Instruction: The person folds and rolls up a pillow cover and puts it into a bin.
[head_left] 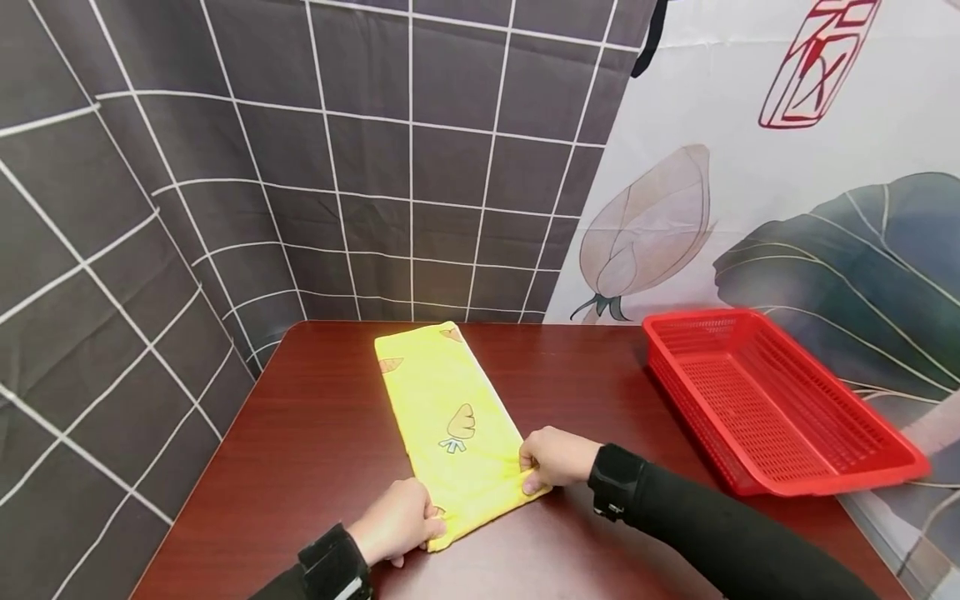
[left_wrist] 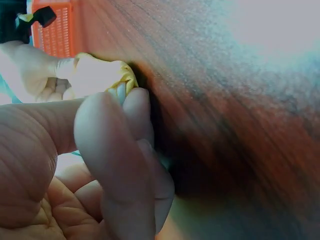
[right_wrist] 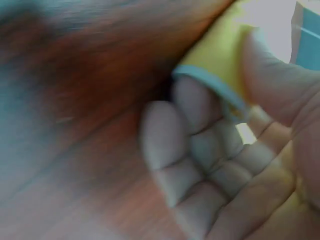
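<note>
A yellow towel (head_left: 442,408) with a carrot-like print lies folded into a long strip on the table, its far end near the back edge. My left hand (head_left: 401,518) pinches its near left corner. At the near right corner my right hand (head_left: 557,458) pinches the cloth between thumb and fingers, and the fabric wrinkles there. In the left wrist view the towel (left_wrist: 102,75) shows bunched beyond the left thumb. The right wrist view shows the towel's pale edge (right_wrist: 210,82) between the right thumb and index finger; that view is blurred.
A red plastic basket (head_left: 757,483) stands at the table's right side, apart from the towel. The dark red wooden table (head_left: 322,433) reaches back to a grey gridded curtain (head_left: 450,167) and a white printed hanging (head_left: 667,100).
</note>
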